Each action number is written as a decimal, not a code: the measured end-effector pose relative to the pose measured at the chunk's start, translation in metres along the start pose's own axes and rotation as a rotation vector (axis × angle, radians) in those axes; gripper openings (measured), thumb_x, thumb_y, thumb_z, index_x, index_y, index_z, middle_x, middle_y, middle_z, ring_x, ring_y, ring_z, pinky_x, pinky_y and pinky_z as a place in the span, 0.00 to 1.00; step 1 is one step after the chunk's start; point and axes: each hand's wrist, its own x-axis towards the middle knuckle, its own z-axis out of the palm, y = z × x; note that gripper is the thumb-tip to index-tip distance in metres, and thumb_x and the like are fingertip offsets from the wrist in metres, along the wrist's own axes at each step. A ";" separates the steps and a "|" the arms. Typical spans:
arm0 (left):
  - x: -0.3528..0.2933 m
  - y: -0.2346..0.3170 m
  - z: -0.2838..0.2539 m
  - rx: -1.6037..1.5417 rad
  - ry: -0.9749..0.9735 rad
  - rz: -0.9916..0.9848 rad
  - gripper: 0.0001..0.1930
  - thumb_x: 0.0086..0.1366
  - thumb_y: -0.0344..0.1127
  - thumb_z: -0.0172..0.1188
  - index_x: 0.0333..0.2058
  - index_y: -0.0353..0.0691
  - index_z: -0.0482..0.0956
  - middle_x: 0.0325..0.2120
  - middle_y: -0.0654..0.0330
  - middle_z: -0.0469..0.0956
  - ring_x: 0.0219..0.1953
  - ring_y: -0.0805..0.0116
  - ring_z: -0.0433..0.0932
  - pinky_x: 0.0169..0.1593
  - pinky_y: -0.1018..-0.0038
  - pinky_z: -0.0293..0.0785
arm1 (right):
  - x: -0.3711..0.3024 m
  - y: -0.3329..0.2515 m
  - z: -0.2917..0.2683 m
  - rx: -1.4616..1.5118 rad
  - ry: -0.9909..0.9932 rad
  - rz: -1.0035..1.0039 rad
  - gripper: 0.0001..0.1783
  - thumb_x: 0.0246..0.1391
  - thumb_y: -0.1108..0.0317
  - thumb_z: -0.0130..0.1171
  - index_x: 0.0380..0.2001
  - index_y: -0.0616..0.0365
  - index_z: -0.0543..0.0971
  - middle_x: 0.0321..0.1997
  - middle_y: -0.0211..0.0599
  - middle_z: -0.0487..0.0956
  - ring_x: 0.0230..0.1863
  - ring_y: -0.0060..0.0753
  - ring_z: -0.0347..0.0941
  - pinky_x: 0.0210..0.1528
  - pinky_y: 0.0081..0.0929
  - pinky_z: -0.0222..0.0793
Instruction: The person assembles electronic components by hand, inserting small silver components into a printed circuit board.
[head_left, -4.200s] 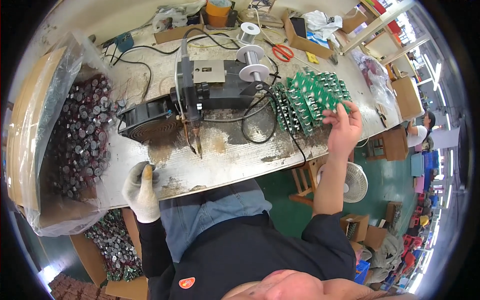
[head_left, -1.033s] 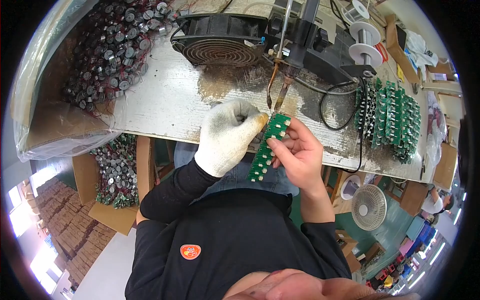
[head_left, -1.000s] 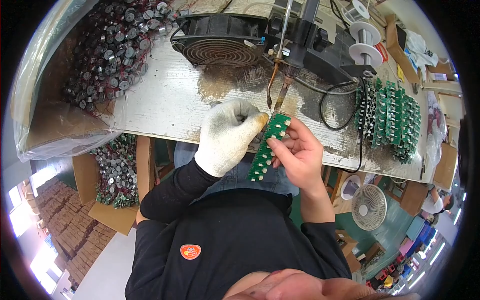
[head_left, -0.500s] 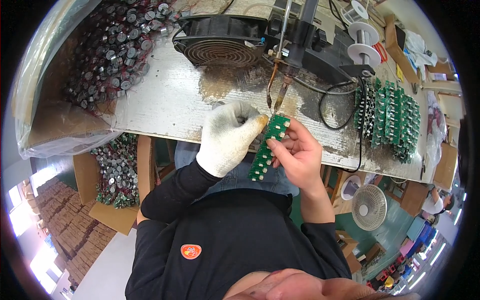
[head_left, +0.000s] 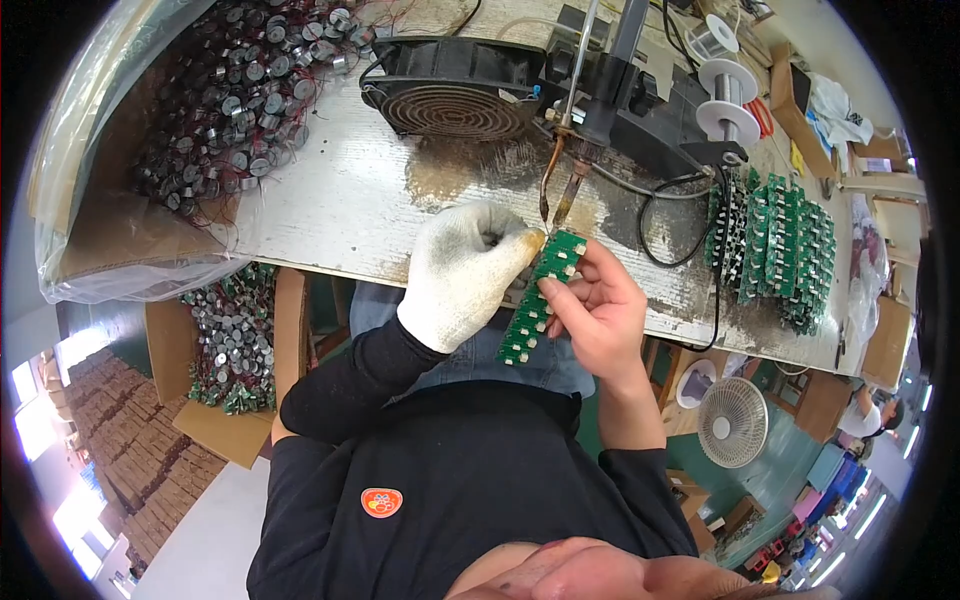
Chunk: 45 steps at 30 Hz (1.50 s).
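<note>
In my bare right hand (head_left: 602, 308) is a long green circuit board strip (head_left: 527, 318) carrying several small pale connectors, pinched between thumb and fingers. The board slants, its upper end just below a soldering iron tip (head_left: 567, 200) and a thin curved solder feed tube (head_left: 549, 180). My left hand (head_left: 462, 270), in a white glove with a stained thumb tip, is closed in a pinch at that same upper end. What its fingertips hold is hidden or too small to make out. Whether the iron touches the board, I cannot tell.
A black fan (head_left: 455, 90) stands behind my left hand. Small round metal parts with red wires (head_left: 240, 110) are heaped at left; a cardboard box (head_left: 292, 320) below holds more. At right are solder spools (head_left: 728, 85), a black cable (head_left: 645, 225) and stacked green boards (head_left: 785, 240).
The whole view has shifted slightly. Both hands and the board stay by the iron tip. A grey rounded piece beside the glove no longer shows.
</note>
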 end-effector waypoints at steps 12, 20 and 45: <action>0.000 -0.005 0.001 0.026 0.016 -0.028 0.11 0.60 0.33 0.60 0.30 0.27 0.78 0.20 0.60 0.77 0.21 0.78 0.76 0.24 0.80 0.72 | -0.002 0.007 -0.002 -0.010 -0.003 0.019 0.23 0.54 0.80 0.58 0.54 0.67 0.68 0.37 0.35 0.77 0.24 0.13 0.72 0.19 0.11 0.65; 0.004 -0.009 -0.002 0.116 0.035 0.061 0.11 0.59 0.34 0.61 0.30 0.28 0.78 0.20 0.59 0.77 0.23 0.77 0.75 0.26 0.79 0.72 | -0.001 0.001 -0.002 -0.027 -0.032 0.032 0.26 0.53 0.80 0.58 0.56 0.68 0.65 0.39 0.35 0.77 0.25 0.14 0.73 0.20 0.11 0.66; 0.042 0.047 -0.141 1.289 0.792 0.377 0.19 0.51 0.46 0.66 0.35 0.37 0.78 0.33 0.51 0.76 0.35 0.53 0.77 0.38 0.63 0.74 | 0.016 0.010 -0.009 -0.012 0.119 -0.099 0.33 0.52 0.83 0.56 0.61 0.72 0.56 0.47 0.41 0.73 0.26 0.15 0.70 0.18 0.11 0.65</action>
